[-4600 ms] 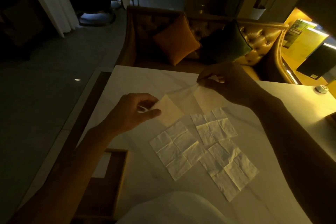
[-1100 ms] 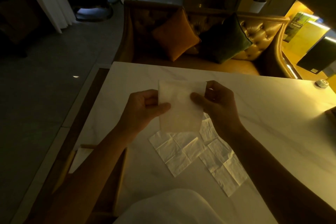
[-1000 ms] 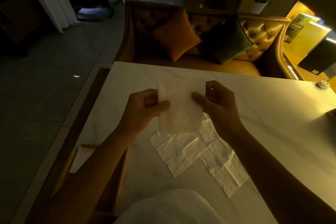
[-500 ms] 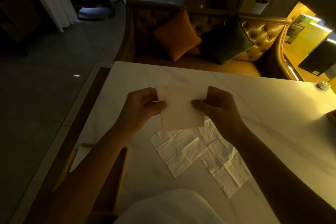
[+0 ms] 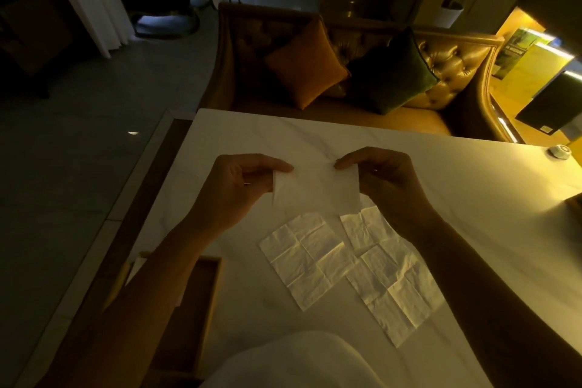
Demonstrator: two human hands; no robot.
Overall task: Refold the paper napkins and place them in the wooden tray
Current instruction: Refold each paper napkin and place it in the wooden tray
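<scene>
A dim, amber-lit room seen from above a pale marble table (image 5: 456, 186). At the centre of the frame, two bare hands hold a folded paper napkin (image 5: 316, 189) just above the tabletop. The left hand (image 5: 234, 189) pinches its left edge between thumb and fingers; the right hand (image 5: 389, 181) pinches its right edge the same way. Below them, toward the lower middle, two unfolded napkins (image 5: 307, 258) lie flat and creased on the table, side by side and touching. At the lower left, partly hidden under the left forearm, sits the wooden tray (image 5: 211, 287). Across the top, a tufted sofa (image 5: 456, 72) holds an orange cushion (image 5: 307, 64) and a dark green cushion (image 5: 393, 72).
</scene>
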